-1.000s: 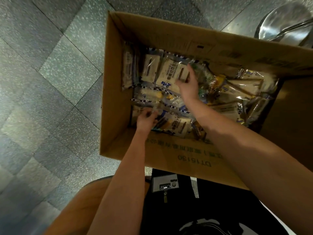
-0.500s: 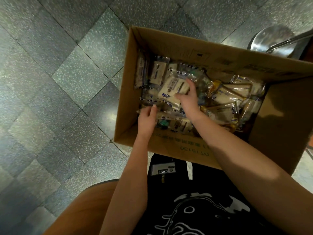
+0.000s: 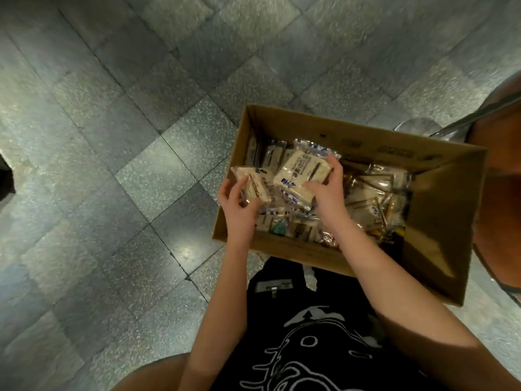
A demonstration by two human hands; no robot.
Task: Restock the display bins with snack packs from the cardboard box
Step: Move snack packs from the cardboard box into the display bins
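Note:
An open cardboard box (image 3: pixel 304 251) stands on the tiled floor in front of me, holding several clear-wrapped cream-coloured snack packs. My left hand (image 3: pixel 238 203) grips one snack pack (image 3: pixel 253 183) raised at the box's left wall. My right hand (image 3: pixel 327 190) holds a second, larger snack pack (image 3: pixel 303 169) with blue print, lifted above the pile. More packs (image 3: pixel 369 190) lie loose in the box's right half.
Grey speckled floor tiles (image 3: pixel 127 136) spread to the left and behind the box. A round metal stool base with a leg (image 3: pixel 417 128) stands behind the box at the right. A brown curved surface (image 3: pixel 499 210) sits at the right edge.
Both hands have closed on packs and lifted them out of the pile. The view has pulled back and up, so the box now sits lower right.

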